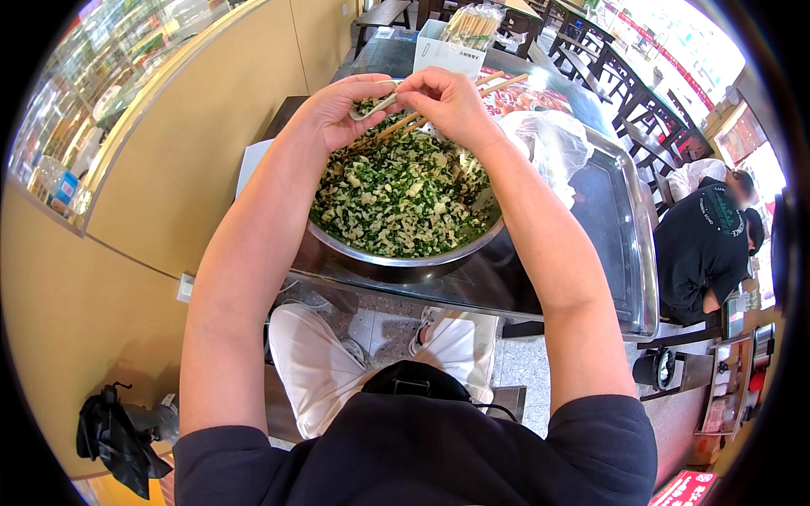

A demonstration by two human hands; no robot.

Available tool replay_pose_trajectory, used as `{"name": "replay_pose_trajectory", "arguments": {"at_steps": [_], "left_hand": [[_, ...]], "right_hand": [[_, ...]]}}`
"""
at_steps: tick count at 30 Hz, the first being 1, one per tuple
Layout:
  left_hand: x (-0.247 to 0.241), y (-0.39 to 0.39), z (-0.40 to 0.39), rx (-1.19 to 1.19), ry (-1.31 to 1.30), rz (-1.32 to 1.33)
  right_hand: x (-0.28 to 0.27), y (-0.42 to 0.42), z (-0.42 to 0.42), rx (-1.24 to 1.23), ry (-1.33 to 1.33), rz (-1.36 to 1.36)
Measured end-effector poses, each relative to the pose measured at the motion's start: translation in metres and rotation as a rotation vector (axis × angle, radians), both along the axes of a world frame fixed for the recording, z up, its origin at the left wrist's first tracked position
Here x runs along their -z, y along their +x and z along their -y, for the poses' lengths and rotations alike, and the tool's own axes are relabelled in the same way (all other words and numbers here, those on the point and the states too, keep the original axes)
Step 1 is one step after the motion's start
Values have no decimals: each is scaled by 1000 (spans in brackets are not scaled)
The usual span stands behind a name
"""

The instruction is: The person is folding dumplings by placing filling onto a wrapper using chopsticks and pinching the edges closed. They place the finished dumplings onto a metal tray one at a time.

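Over the far rim of a large steel bowl (405, 258) both my hands are raised close together. My left hand (345, 107) holds a thin pale dough wrapper (380, 109), with some green filling at it. The fingertips of my right hand (443, 104) pinch the wrapper's right edge. Chopped green and pale filling (395, 196) heaps up in the bowl below. A pair of wooden chopsticks (505, 83) slants from the filling up to the right, passing by my right hand; whether that hand also holds them is partly hidden.
A metal tray (601, 228) lies right of the bowl, with a clear plastic bag (547, 142) at its far left part. Behind stands a white box (436, 54) beside bagged wooden sticks (473, 26). A tan partition (190, 139) rises at left. A person in black (702, 246) sits at right.
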State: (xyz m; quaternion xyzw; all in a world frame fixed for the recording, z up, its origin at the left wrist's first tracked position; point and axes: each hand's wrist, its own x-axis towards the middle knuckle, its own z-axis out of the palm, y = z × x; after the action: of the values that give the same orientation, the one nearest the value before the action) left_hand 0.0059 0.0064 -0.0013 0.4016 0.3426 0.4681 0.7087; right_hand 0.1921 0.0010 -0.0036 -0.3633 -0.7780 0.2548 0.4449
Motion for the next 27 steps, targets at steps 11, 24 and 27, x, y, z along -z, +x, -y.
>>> {"name": "replay_pose_trajectory", "arguments": {"at_steps": [11,24,27], "left_hand": [[-7,2,9,-15,46,-137],[-6,4,9,20,59,-164],[-6,3,9,35,68,-187]], "right_hand": [[-4,-3,4,28,-31,13],[-4,1,1,20,-134,42],[0,3,-3,16,-158,44]]}}
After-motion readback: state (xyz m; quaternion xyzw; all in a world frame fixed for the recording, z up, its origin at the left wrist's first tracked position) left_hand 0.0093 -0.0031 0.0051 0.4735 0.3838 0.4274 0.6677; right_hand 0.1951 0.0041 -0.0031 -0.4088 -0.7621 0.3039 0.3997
